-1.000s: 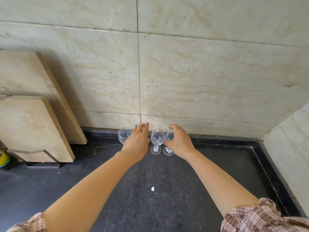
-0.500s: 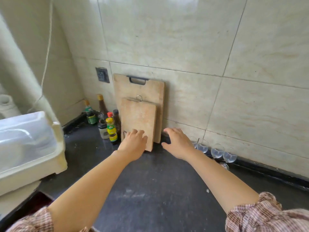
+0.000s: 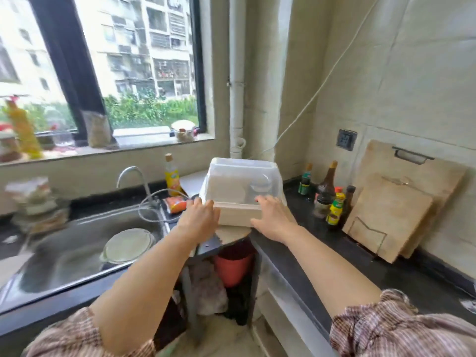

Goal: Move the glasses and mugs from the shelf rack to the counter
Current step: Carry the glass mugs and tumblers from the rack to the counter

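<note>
The covered dish rack (image 3: 239,215), a white box with a translucent lid (image 3: 231,181), stands between the sink and the black counter (image 3: 360,261). Through the lid I make out a blurred glass (image 3: 260,185); the rest of the contents are unclear. My left hand (image 3: 199,219) is at the box's front left corner, fingers spread and touching it. My right hand (image 3: 273,219) lies on the front right edge, fingertips on the lid's lower rim. Neither hand holds anything. The wine glasses set down earlier are out of view.
A steel sink (image 3: 77,253) with a faucet (image 3: 131,176) and a glass lid (image 3: 127,244) is at left. Sauce bottles (image 3: 327,199) and two leaning cutting boards (image 3: 401,202) stand on the counter at right. A red bucket (image 3: 233,266) sits below the rack.
My view has swung left from the wine glasses by the wall to the dish rack. Both hands left the glasses and now rest on the rack's front edge.
</note>
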The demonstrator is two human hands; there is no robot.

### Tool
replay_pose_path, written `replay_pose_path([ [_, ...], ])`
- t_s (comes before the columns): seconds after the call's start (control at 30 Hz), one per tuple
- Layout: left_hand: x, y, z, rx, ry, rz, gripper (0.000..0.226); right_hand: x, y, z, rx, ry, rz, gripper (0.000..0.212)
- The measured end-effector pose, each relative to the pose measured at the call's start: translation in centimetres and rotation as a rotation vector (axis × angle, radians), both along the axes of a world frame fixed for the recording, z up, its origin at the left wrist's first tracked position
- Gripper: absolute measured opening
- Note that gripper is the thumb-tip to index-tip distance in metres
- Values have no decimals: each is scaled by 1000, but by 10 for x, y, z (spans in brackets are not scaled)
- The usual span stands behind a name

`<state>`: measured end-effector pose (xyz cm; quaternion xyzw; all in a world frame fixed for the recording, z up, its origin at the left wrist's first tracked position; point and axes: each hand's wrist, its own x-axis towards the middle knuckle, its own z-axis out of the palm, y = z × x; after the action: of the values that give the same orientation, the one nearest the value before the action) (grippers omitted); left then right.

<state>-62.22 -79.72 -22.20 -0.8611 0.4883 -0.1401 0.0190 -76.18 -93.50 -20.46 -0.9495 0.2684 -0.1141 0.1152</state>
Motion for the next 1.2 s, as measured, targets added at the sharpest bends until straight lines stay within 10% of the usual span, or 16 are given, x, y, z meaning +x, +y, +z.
replay_pose_path([
  [0.43,155,284,71,-209,54,611,41,246,236,63,-142,-102,516,54],
  [1.2,449,581,160,-503,2,1030,48,616,537,163,-131,-305,986,54],
])
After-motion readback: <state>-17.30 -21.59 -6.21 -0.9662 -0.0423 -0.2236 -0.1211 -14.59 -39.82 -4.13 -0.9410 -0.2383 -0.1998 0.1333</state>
